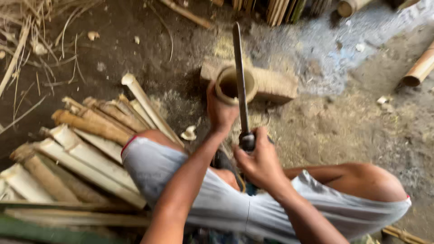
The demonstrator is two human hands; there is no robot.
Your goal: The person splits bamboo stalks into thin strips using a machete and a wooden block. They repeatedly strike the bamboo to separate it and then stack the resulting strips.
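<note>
I sit low with my knees apart in grey shorts. My left hand [220, 110] grips an upright hollow bamboo tube [230, 84] that stands on a wooden block [273, 84]. My right hand [258, 161] is closed around the dark handle of a long machete [239, 77]. Its blade lies across the open top of the tube, pointing away from me. The picture is blurred by motion.
A pile of split bamboo pieces [86, 149] lies at my left on the dirt floor. Dry stalks [27, 49] sit at the top left, bamboo slats [280, 9] at the top, and a bamboo pole [420, 68] at the right edge.
</note>
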